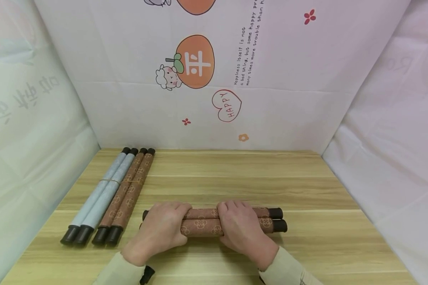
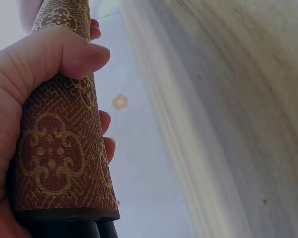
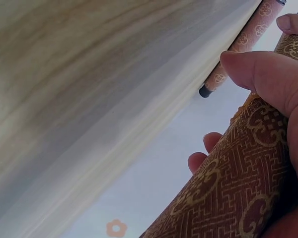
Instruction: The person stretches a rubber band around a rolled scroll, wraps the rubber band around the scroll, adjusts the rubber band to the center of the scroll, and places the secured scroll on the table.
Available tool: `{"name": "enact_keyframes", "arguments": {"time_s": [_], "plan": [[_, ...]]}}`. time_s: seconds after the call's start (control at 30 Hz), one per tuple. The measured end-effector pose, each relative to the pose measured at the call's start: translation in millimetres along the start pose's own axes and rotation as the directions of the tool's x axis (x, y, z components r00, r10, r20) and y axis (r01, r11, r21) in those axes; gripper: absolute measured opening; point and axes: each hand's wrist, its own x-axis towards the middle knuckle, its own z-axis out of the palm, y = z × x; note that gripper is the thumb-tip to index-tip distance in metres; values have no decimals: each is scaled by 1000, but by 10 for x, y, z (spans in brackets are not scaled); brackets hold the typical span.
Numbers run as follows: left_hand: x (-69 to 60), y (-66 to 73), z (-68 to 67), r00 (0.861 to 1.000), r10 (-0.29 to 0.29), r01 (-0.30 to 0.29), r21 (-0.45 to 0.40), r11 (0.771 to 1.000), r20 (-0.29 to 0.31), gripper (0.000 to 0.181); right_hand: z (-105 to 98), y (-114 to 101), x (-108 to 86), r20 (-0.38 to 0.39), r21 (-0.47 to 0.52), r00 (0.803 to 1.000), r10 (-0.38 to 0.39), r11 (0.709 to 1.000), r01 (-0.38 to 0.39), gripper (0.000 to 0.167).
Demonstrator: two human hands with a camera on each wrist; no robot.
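A pair of brown rolled scrolls [image 1: 201, 225] with gold flower patterns and black end knobs lies side by side across the front of the table. My left hand [image 1: 164, 227] grips the pair near its left end, and my right hand [image 1: 240, 227] grips it right of the middle. In the left wrist view, the thumb lies over the brown roll [image 2: 54, 153] and fingertips show past its far edge. The right wrist view likewise has a thumb and fingertips around the patterned roll [image 3: 228, 183]. Whether the two rolls are one scroll cannot be told.
To the left lie light blue rolls [image 1: 105, 194] and more brown rolls [image 1: 130, 194], side by side, with thin string across them. The wood-grain table [image 1: 328, 237] is enclosed by white printed cloth [image 1: 289, 99] at the back and sides. A small black object [image 1: 147, 274] shows by the left sleeve.
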Motion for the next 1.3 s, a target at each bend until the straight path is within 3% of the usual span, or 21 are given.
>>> {"name": "enact_keyframes", "arguments": {"time_s": [0.63,0.97,1.1,1.3], "plan": [[1,53,10,1000,-13,15,-46,999,23,52,-28,-87,34,69,31,998,-8,1000,6,66],[11,98,65,1000,-2,2,-41,999,4,49,-14,-170,51,-4,18,1000,-29,999,29,58],[14,96,68,1000,-3,3,-27,1000,8,50,-22,-171,49,24,39,999,-23,999,22,68],[28,59,44,1000,9,-9,-13,1000,-14,50,-70,-95,55,87,149,996,-9,989,-4,104]]}}
